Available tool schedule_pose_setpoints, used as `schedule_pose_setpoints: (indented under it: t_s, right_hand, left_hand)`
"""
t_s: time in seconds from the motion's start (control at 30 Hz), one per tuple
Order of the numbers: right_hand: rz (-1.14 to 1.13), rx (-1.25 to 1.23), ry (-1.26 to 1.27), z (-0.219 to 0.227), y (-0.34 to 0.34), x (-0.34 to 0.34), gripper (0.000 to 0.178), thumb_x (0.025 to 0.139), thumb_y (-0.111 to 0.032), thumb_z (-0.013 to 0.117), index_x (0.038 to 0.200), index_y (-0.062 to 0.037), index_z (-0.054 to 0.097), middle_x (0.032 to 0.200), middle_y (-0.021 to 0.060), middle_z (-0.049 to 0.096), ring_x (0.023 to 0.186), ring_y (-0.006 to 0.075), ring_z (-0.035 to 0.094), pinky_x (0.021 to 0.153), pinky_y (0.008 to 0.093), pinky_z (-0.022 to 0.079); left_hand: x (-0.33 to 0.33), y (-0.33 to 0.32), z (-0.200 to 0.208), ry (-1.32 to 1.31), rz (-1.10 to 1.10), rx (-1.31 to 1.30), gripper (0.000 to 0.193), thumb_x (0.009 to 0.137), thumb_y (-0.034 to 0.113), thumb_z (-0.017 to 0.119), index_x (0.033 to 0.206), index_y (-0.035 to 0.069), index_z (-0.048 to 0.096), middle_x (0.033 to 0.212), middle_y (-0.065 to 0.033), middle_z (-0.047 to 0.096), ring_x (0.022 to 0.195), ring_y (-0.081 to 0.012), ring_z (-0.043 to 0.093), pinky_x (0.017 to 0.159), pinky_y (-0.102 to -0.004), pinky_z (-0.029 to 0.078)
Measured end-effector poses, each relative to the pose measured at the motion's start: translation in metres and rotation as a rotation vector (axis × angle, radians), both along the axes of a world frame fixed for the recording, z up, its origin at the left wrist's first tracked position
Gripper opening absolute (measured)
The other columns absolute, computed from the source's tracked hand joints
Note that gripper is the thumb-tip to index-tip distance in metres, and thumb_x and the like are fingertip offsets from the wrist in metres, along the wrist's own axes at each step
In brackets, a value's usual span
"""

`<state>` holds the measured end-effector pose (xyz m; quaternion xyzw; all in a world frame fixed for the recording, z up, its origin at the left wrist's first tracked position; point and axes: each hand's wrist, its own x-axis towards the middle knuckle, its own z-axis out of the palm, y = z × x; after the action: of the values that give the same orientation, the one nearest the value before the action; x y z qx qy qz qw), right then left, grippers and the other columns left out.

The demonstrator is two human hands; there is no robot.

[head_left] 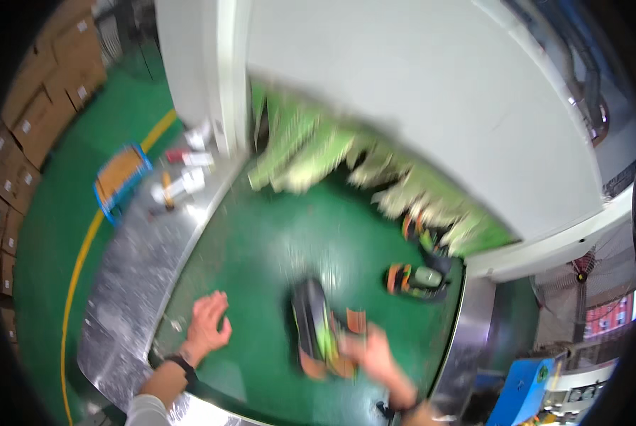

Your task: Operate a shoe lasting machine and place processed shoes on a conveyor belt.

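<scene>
A dark shoe [311, 309] with yellow-green and orange parts lies on the green conveyor belt [261, 234] in front of me. Beside it, overlapping, is a blurred orange-and-dark piece that looks like a second shoe [356, 321]. My right hand [369, 353] reaches in from the lower right and meets the near right side of these shoes. Motion smears its fingers, so I cannot make out any grip. Over the belt's left part hovers my left hand [208, 323], empty, fingers apart, a dark band on the wrist.
Another pair of shoes [417, 279] sits by green curtain strips [304, 153] under a white machine housing [417, 92]. Metal ledges [130, 284] border the belt, with small items [179, 186] on the left one. Cartons [37, 128] and a blue-framed stool [123, 177] stand left; a blue box [522, 390], right.
</scene>
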<state>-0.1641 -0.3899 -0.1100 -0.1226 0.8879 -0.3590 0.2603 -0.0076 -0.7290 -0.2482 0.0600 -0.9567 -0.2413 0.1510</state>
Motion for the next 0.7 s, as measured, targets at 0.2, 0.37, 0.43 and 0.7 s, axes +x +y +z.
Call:
schedule_pose_setpoints:
  t_s: [0.2,0.37,0.43,0.7]
  right_hand:
    - [-0.295,0.348,0.216,0.11,0.215,0.314,0.045,0.08,-0.023,0.075,0.12,-0.0075,0.063,0.123,0.0108,0.063,0.118,0.0294,0.055,0.093,0.0382,0.048]
    - [-0.673,-0.151,0.101,0.208,0.232,0.322,0.059,0.071,-0.042,0.081,0.11,-0.0003,0.064,0.097,0.0141,0.07,0.089,0.0212,0.068,0.082,0.0331,0.053]
    - [-0.731,-0.346,0.144,0.23,0.216,0.343,0.072,0.068,-0.036,0.086,0.122,0.0007,0.054,0.107,0.013,0.065,0.106,0.0214,0.06,0.095,0.0352,0.046]
    - [-0.918,-0.852,0.151,0.2,0.335,0.558,0.083,0.08,-0.029,0.076,0.141,0.0044,0.032,0.127,0.0109,0.055,0.113,0.0165,0.052,0.099,0.0305,0.041]
  left_hand:
    - [0.017,0.136,0.114,-0.257,-0.047,0.779,0.074,0.074,0.019,0.072,0.138,0.0,0.038,0.14,-0.0183,0.042,0.132,-0.0332,0.04,0.11,-0.0472,0.03]
    - [0.051,0.348,0.227,-0.394,-0.779,1.632,0.103,0.082,0.041,0.068,0.151,0.004,0.002,0.155,-0.02,0.015,0.144,-0.0305,0.018,0.116,-0.0487,0.018]
    - [0.069,0.373,0.274,-0.778,-0.899,1.855,0.099,0.083,0.049,0.063,0.15,0.002,0.008,0.153,-0.0198,0.023,0.142,-0.0313,0.025,0.113,-0.0475,0.028]
    - [0.241,0.505,0.298,-0.917,-0.967,1.345,0.059,0.098,0.042,0.049,0.137,-0.001,0.042,0.132,-0.0121,0.051,0.119,-0.0259,0.05,0.104,-0.0392,0.039]
